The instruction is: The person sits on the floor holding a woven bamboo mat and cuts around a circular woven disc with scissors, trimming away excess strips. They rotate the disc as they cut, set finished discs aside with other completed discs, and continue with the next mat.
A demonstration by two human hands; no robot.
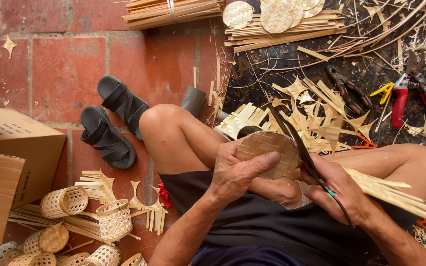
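My left hand [237, 170] grips a round woven bamboo disc [267, 148], thumb pressed across its face. My right hand [338, 189] holds dark scissors [297, 143] whose blades run along the disc's right edge, and a bundle of thin bamboo strips [395, 194] sticks out to the right from the same hand. Both hands work over my lap, above my bent knees.
Red-handled pruners [412, 91] and dark pliers [348, 91] lie on a dark mat among bamboo offcuts. Woven discs [237, 15] and strip bundles [173, 11] are at the top. Dark sandals [109, 120], a cardboard box [16, 157] and small woven baskets [114, 219] sit to the left.
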